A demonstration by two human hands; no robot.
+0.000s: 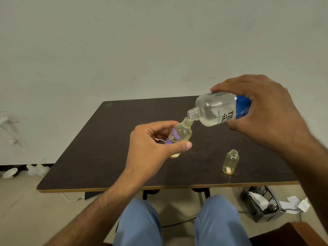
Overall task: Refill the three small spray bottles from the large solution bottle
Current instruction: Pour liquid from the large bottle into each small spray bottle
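My right hand [262, 110] grips the large clear solution bottle [216, 110] with its blue label, tipped down to the left. Its open neck meets the mouth of a small clear bottle [181, 134] with a purple label. My left hand [150, 148] holds that small bottle tilted above the table, thumb across its lower part; a little yellowish liquid sits inside it. A second small uncapped bottle [230, 162] stands upright on the dark table [106, 157] near the front right. A third small bottle is not visible.
The table's front edge runs just above my knees. On the floor at the right stand a black mesh basket [262, 203] with paper and loose papers. At the left, a white bowl [10, 173] and a white cable [71, 198] lie on the floor.
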